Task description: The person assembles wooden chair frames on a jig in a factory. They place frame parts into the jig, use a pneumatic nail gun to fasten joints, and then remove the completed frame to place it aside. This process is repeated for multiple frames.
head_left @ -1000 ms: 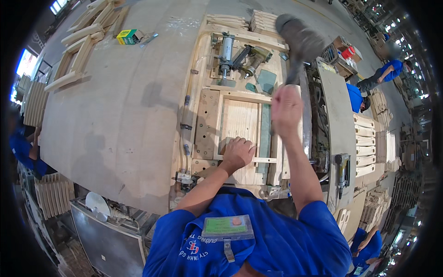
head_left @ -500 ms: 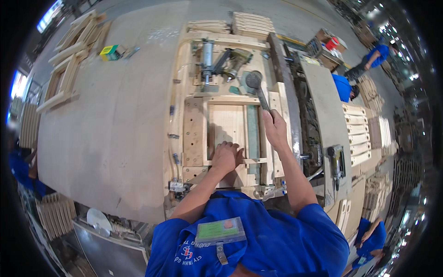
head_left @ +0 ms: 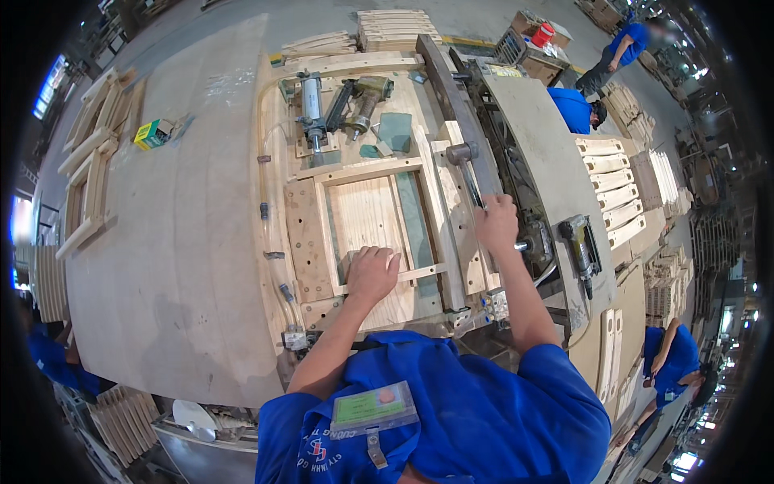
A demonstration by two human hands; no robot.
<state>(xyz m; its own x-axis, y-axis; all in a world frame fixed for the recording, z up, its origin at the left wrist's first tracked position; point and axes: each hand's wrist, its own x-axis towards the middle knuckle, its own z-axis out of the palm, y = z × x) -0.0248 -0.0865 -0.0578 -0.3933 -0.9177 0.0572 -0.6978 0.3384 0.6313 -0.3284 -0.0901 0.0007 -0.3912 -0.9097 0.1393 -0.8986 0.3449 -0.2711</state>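
Observation:
A rectangular wooden frame lies in a wooden jig on the bench in front of me. My left hand is closed over its near rail, fingers bent down past the rail's far side. To the right, my right hand grips the handle of a hammer. The hammer's round dark head is over the jig's right side, beside a long dark metal bar. Between the frame and the hammer runs a long pale wood strip.
Beyond the frame sit an air cylinder and a pneumatic nail gun. Another air tool lies on the right-hand ledge. Leftward stand a green-yellow box and assembled frames. Stacked slats and co-workers in blue are farther right.
The view has swung, so the bench appears shifted left. My right hand has brought the hammer rightward, away from the frame's far right corner. My left hand stays at the near rail.

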